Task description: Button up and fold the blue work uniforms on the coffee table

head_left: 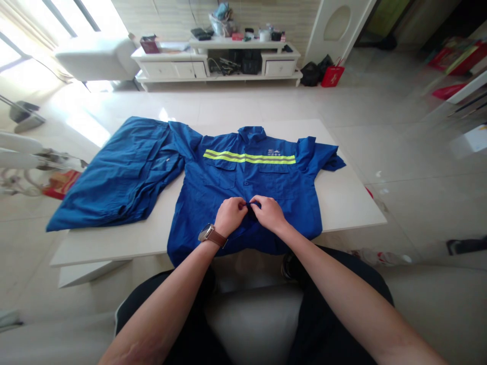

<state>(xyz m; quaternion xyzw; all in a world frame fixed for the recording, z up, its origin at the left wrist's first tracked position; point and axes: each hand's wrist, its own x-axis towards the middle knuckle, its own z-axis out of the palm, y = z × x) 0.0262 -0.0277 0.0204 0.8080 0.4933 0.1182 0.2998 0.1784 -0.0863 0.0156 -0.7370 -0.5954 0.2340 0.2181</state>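
Note:
A blue work jacket [213, 203] with a yellow-and-grey reflective stripe lies spread front side up, its collar pointing away from me. My left hand [231, 214], with a watch [207, 233] on its wrist, pinches the jacket's front placket below the chest. Close beside it, my right hand [268, 213] pinches the same front edge from the other side. The fingertips of both hands nearly meet, and the bit of cloth between them is slightly raised. Whether a button sits between the fingers cannot be made out. One button [246, 183] shows higher up the placket.
The jacket lies on a low white table [342, 203], its hem hanging over the near edge. Folded blue trousers [110, 177] lie at the left, touching the jacket's sleeve. Beyond stand a white TV cabinet [171, 68] and a red bag [332, 76] on the floor.

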